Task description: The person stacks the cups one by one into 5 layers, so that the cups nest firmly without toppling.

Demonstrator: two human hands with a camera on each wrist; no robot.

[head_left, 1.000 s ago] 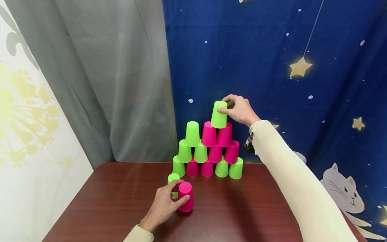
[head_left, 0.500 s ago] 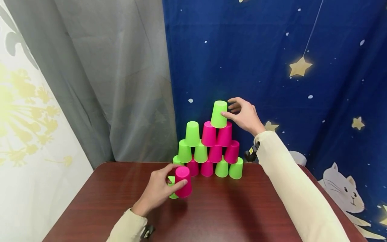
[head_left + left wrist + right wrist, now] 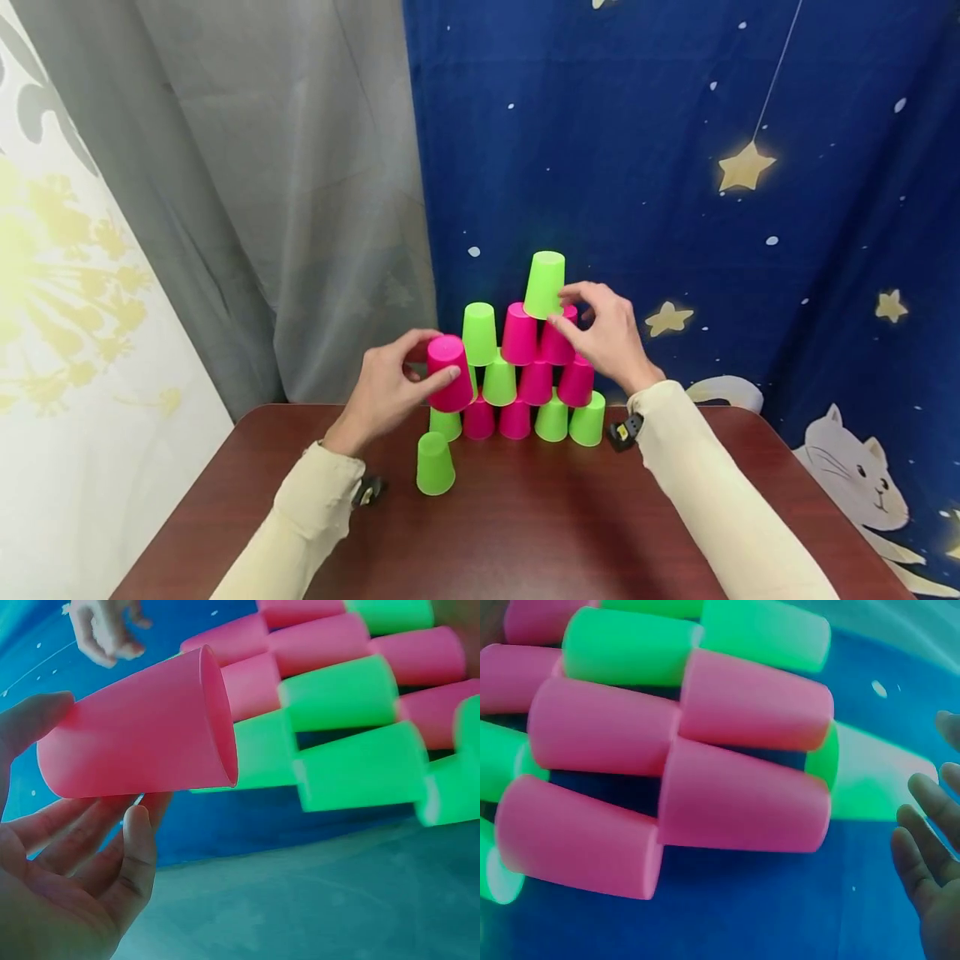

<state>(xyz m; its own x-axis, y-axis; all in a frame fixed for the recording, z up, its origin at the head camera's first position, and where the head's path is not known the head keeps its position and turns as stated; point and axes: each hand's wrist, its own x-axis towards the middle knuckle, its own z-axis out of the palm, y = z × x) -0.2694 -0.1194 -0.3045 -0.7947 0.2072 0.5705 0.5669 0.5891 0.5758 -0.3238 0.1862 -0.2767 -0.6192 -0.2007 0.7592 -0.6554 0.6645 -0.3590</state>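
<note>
In the head view my left hand (image 3: 382,392) grips an upside-down pink cup (image 3: 447,375), thumb on the near side and fingers behind. That cup is off the table and overlaps the left edge of a stacked pyramid of green and pink cups. The left wrist view shows the same pink cup (image 3: 142,735) between thumb and fingers. A green cup (image 3: 545,279) tops the pyramid, bridging two pink cups (image 3: 519,333) at the right of the third row. My right hand (image 3: 611,337) is just right of it, fingers spread and holding nothing; the right wrist view shows its fingertips (image 3: 907,844) beside this cup.
A single green cup (image 3: 435,464) stands upside down on the dark red table (image 3: 517,517), in front of the pyramid's left end. Another green cup (image 3: 480,333) sits in the third row at left. Close behind the stack hangs a blue curtain (image 3: 637,125).
My left hand has lifted the pink cup off the table and carried it up and away toward the pyramid. My right hand has let go of the top green cup and dropped lower.
</note>
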